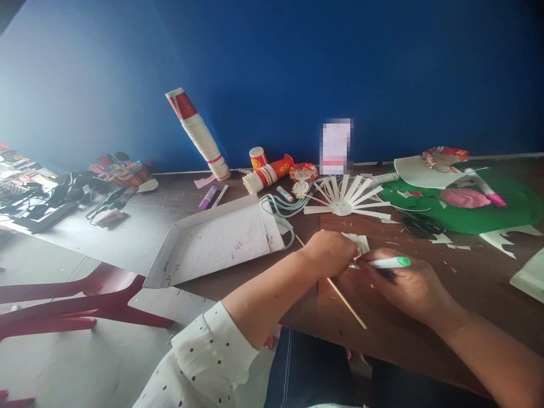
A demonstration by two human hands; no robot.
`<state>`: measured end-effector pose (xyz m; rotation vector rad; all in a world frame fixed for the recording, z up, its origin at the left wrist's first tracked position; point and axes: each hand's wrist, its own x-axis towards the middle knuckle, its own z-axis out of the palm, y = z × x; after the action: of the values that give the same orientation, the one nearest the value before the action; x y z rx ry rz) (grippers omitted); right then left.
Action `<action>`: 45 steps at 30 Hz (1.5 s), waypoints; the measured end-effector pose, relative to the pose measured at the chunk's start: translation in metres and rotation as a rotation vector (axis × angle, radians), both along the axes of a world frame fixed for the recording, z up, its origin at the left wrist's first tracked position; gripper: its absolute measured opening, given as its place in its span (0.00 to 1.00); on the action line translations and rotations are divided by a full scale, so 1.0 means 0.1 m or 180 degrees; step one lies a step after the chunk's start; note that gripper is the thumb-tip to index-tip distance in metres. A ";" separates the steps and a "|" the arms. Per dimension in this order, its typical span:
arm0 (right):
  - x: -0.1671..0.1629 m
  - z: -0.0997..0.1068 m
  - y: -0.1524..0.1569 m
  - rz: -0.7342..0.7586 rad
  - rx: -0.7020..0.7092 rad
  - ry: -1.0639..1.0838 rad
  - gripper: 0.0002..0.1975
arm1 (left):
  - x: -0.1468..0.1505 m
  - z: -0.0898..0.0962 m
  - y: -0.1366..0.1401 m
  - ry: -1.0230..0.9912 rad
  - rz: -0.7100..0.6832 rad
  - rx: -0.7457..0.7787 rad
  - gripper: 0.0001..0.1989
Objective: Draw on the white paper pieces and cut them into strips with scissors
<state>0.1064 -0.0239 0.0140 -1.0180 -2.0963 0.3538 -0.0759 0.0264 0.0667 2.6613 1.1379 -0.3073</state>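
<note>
In my right hand is a white marker with a green end, gripped like a pen and pointing left. The fingers of my left hand are closed at a small white paper piece, right beside the marker's tip end. My fingers hide much of that paper. A thin wooden stick lies on the table, passing under my left hand. Just beyond the hands is a white paper cutout with strips fanning out and a small drawn face.
An open white box lid lies at left. Behind it are stacked paper cups, more red cups and a purple glue stick. At right, green material bears paper pieces; black scissors lie near it. A red chair stands left.
</note>
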 end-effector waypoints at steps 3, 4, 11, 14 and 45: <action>0.00 0.00 -0.01 0.0039 0.0041 -0.0040 0.08 | 0.00 -0.01 0.00 -0.0041 0.0035 0.0003 0.11; 0.00 0.01 -0.01 0.0037 0.0030 -0.0060 0.08 | -0.01 -0.01 0.00 -0.0064 0.0047 -0.0001 0.11; -0.02 0.03 -0.03 0.0017 0.0065 -0.0145 0.10 | -0.01 0.00 0.00 -0.0100 0.0059 -0.0061 0.09; -0.01 0.02 -0.03 0.0018 0.0105 -0.0164 0.09 | -0.01 0.01 0.00 -0.0107 0.0042 -0.0075 0.09; -0.02 0.09 -0.07 0.0216 -0.0055 -0.0246 0.09 | -0.03 0.05 0.02 -0.0122 -0.0011 -0.0121 0.11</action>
<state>0.1044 -0.0309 0.0226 -0.9865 -2.2047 0.3721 -0.0792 0.0282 0.0719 2.6250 1.1052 -0.2744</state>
